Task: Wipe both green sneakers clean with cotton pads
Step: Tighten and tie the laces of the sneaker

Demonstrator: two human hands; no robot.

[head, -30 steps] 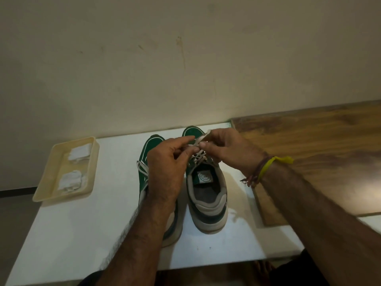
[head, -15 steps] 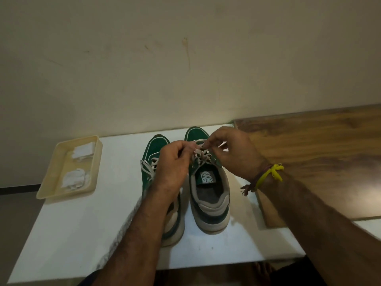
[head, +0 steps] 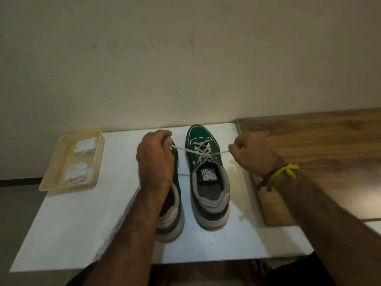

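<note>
White tabletop [head: 61, 234] against a scuffed plaster wall, two suede-green sneakers side by side.
Left hand [head: 154, 159] and right hand [head: 253, 155] each pinch a flat lace end [head: 220, 152] of the right sneaker [head: 208, 174], now pulled wide apart; fibrous cotton pads [head: 77, 172] sit in the cream tray [head: 53, 178].

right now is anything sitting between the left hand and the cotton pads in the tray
Nothing visible stands between them: only bare white table separates the left hand from the tray holding the cotton pads. The hand itself is busy, though, pinching a lace end of the right sneaker; the right hand pinches the other.
</note>
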